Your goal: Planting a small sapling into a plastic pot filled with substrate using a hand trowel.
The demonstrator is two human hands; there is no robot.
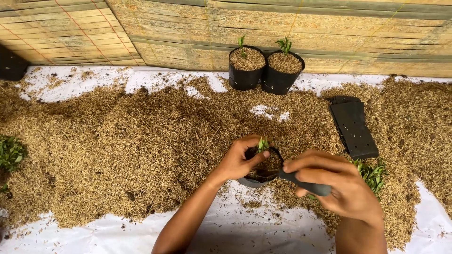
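Note:
My left hand grips the near rim of a small black grow bag filled with husk, thumb and finger pinching a green seedling upright in it. My right hand holds the bag's right rim, pulling the black plastic outward. The bag rests on the husk heap at centre. Two filled black bags with seedlings, one on the left and one on the right, stand side by side at the far edge by the wall.
A stack of flat black empty bags lies to the right. Loose seedlings lie beside my right hand, and more greenery at the left edge. White sheet underlies the husk. A bamboo wall closes the back.

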